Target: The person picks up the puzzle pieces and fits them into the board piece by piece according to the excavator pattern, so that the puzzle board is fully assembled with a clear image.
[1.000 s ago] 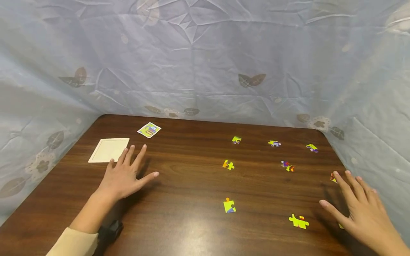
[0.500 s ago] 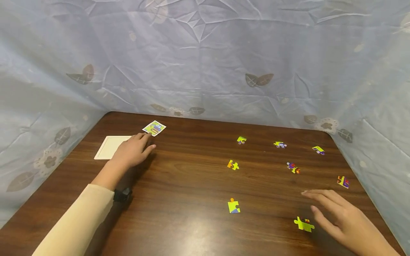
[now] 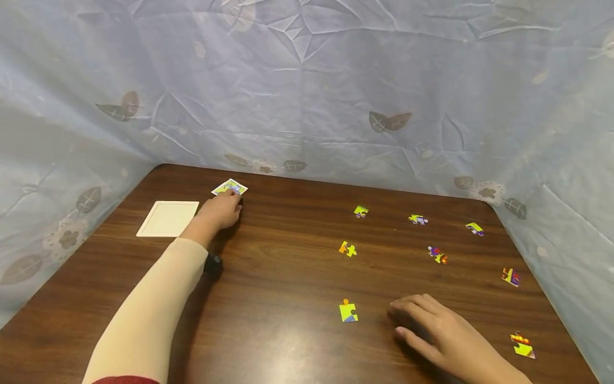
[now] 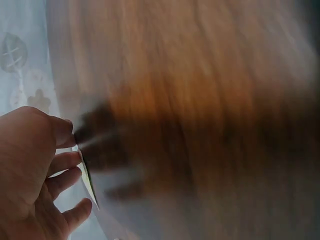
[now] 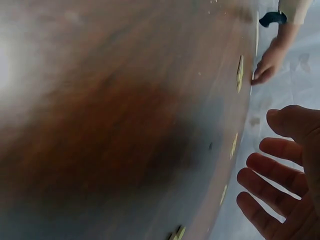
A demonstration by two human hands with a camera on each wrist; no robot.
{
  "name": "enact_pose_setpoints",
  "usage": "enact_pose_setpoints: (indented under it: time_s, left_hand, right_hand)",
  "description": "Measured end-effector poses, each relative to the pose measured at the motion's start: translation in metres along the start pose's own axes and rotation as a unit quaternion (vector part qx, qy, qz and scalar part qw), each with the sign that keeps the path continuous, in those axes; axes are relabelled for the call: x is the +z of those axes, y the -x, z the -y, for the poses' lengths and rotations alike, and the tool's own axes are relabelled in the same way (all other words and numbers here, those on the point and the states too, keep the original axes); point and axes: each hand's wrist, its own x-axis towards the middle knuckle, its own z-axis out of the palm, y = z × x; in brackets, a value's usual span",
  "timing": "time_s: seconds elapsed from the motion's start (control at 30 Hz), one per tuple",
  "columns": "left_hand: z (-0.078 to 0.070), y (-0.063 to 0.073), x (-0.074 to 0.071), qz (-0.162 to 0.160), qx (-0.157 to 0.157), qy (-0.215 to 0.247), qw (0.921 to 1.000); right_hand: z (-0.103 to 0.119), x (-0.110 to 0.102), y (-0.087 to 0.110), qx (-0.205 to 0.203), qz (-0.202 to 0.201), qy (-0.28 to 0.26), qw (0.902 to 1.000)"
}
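Head view: the left hand, partly curled, covers the near edge of a square, white-bordered picture card, pinch unclear; the right hand, relaxed, holding nothing, has a lime-yellow jigsaw piece to its left.

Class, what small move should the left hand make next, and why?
Probably the left hand should secure the picture card and draw it nearer: the hand is at the card's near corner, and the card lies well apart from the puzzle pieces.

Puzzle pieces right of card
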Motion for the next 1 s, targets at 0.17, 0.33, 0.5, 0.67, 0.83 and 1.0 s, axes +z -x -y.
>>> enact_pose_setpoints:
  time_s: [0.17, 0.33, 0.5, 0.67, 0.83, 1.0]
  left_hand:
    - [-0.014, -0.009, -0.003, 0.003, -0.005, 0.0, 1.0]
    - [-0.043, -0.022, -0.003, -0.007, 0.014, 0.0, 0.9999]
    - [-0.081, -0.035, 0.005, -0.01, 0.042, -0.016, 0.9989]
    - [-0.114, -0.042, 0.012, -0.014, 0.067, -0.03, 0.9972]
    - [-0.138, -0.046, 0.011, -0.004, 0.089, -0.004, 0.996]
    - [-0.127, -0.041, -0.003, -0.047, 0.064, 0.024, 0.9966]
  right_hand:
    - [0.002, 0.004, -0.012, -0.004, 0.006, -0.007, 1.0]
    - [0.005, 0.012, -0.02, -0.018, 0.0, -0.027, 0.9995]
    - [0.015, 0.022, -0.029, -0.04, 0.001, -0.054, 0.9977]
    - [0.028, 0.031, -0.043, -0.049, 0.022, -0.062, 0.9967]
    - [0.03, 0.034, -0.049, -0.04, 0.048, -0.041, 0.9972]
    - [0.03, 0.035, -0.051, -0.049, 0.042, -0.036, 0.9973]
